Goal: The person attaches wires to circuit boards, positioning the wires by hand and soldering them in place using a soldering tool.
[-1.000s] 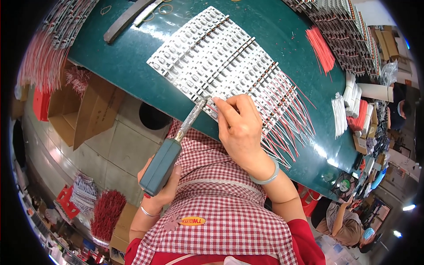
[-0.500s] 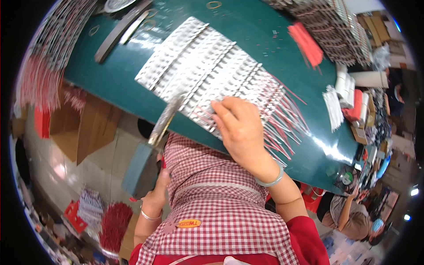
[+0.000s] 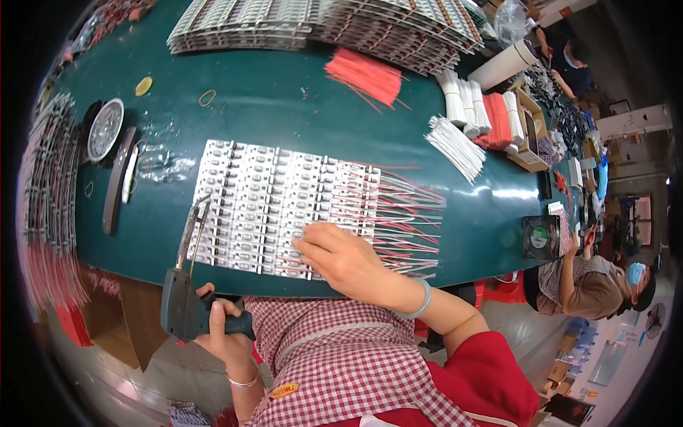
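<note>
My left hand (image 3: 226, 333) is wrapped round the handle of a dark green soldering gun (image 3: 182, 304). Its long metal tip reaches over the left edge of a white panel (image 3: 249, 196) made of rows of small light modules. Thin red and white wires (image 3: 409, 231) stick out from the panel's right side over the table. My right hand (image 3: 347, 260) rests low on the panel, its thumb and fingers pinched together around what looks like a thin wire at a module. The fingertips partly hide that spot.
Bundles of red wires (image 3: 366, 77) and white wires (image 3: 457, 148) lie on the green table (image 3: 249, 107). Stacked panels (image 3: 398, 28) line the far edge; more hang at left (image 3: 50, 192). A metal dish (image 3: 107, 129), dark bar (image 3: 119, 181) and small fan (image 3: 542, 237) lie around. Another person (image 3: 587, 285) sits at right.
The view has turned, so the panel now lies nearly square to me. My left hand has raised the soldering gun, bringing its tip over the panel's left edge. My right hand stays pinched on the panel.
</note>
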Tool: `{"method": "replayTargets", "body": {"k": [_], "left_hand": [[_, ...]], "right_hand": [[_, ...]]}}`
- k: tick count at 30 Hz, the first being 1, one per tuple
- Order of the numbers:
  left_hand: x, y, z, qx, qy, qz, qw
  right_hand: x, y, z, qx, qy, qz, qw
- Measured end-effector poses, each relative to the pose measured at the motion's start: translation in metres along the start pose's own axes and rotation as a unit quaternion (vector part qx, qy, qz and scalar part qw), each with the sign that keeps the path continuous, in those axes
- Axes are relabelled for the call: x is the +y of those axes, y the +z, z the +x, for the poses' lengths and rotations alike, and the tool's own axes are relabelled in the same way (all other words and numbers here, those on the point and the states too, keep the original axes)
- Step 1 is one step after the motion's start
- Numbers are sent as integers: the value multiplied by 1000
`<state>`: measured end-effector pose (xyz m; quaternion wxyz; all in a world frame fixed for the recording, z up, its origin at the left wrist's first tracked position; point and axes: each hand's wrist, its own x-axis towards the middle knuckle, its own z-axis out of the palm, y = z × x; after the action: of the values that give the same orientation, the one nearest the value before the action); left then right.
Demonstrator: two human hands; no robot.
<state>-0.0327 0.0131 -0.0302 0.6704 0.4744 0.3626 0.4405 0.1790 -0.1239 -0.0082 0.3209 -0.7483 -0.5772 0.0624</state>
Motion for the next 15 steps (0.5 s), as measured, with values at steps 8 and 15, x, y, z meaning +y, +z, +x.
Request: {"method": "replayTargets", "body": {"k": [8,15], "left_hand": [[-5,31,14,46,-49,-34,997],[-4,31,7,22,-30,-10,999]], "right_hand": [[48,-42,8,61,4,-13,998],[180,-63,115,181,39,-276,943]]}}
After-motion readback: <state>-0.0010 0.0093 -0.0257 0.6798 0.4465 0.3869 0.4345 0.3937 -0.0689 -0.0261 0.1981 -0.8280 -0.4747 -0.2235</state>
